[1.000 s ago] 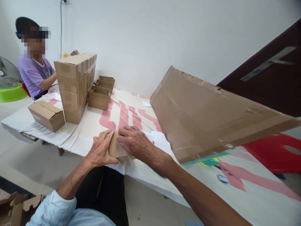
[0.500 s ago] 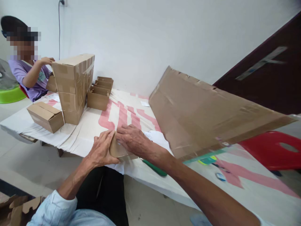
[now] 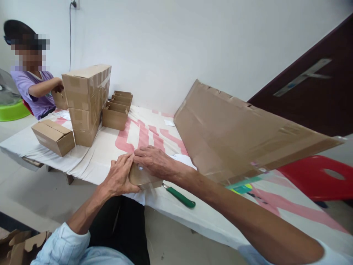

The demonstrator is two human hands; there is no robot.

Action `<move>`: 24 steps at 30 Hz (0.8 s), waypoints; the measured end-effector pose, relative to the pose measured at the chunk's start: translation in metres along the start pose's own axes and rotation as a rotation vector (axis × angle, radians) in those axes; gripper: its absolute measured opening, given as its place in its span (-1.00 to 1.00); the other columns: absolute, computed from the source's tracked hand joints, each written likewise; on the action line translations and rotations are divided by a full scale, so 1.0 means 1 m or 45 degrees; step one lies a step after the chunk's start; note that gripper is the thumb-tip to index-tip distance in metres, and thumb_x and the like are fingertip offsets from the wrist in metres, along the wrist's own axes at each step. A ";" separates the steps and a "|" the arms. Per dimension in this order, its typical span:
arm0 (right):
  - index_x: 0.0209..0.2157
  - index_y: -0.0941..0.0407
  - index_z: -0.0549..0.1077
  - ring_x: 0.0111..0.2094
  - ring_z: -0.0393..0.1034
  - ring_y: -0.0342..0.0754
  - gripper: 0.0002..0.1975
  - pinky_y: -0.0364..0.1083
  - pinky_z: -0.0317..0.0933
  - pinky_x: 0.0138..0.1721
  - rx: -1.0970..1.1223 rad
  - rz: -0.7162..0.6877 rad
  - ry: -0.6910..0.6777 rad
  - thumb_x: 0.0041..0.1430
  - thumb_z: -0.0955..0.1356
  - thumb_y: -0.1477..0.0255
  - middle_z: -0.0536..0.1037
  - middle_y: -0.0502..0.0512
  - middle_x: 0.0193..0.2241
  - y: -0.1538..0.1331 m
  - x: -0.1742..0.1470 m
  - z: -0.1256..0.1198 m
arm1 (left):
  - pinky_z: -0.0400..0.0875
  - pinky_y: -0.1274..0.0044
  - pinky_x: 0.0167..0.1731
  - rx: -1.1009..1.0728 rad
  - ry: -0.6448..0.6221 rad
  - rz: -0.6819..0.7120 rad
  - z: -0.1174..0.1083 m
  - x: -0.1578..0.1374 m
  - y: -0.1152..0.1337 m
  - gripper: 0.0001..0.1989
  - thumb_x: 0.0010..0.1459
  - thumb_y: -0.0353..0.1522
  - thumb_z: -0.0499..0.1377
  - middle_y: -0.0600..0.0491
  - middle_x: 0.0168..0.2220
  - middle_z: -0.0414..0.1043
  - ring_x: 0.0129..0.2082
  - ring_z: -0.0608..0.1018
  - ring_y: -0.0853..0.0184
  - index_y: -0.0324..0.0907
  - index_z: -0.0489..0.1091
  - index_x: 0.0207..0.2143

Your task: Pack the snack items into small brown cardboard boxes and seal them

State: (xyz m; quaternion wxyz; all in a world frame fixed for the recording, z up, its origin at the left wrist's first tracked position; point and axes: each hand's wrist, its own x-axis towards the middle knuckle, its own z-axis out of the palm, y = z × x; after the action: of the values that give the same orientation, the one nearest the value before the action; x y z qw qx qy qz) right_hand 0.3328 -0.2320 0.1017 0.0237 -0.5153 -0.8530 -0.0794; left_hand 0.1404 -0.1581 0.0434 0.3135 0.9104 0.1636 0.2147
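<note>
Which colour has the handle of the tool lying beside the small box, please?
The handle is dark green; it shows best in the head view.

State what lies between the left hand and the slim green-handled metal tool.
In the head view, a small brown cardboard box lies between them, partly under the right hand.

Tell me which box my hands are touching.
The box beside the green-handled tool: left hand at one end, right hand over its top. The stack, open boxes and lone box at left touch neither.
</note>
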 end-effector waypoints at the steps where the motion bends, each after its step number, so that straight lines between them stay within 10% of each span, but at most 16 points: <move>1: -0.17 0.13 0.52 -0.21 0.32 0.03 -0.83 -0.02 0.09 -0.17 0.011 -0.016 0.000 0.47 0.28 0.52 0.52 0.13 -0.28 0.001 0.000 0.001 | 0.24 -0.01 0.22 -0.001 -0.001 0.001 0.000 0.000 0.000 0.16 -0.22 -0.27 0.57 -0.25 0.38 0.26 0.38 0.28 -0.22 -0.05 0.13 0.42; 24: -0.14 0.16 0.45 -0.23 0.31 0.05 -0.86 -0.01 0.12 -0.14 -0.093 -0.133 0.032 0.46 0.26 0.52 0.48 0.14 -0.29 0.007 -0.006 0.011 | 0.21 -0.02 0.26 -0.034 -0.014 0.034 0.001 0.001 -0.004 0.20 -0.22 -0.26 0.57 -0.25 0.41 0.24 0.40 0.27 -0.20 -0.05 0.10 0.44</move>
State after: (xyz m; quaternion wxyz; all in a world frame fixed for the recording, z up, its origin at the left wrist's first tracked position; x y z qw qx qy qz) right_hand 0.3420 -0.2326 0.0909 0.0114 -0.4696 -0.8749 -0.1180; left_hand 0.1417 -0.1556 0.0404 0.3236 0.9094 0.1469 0.2160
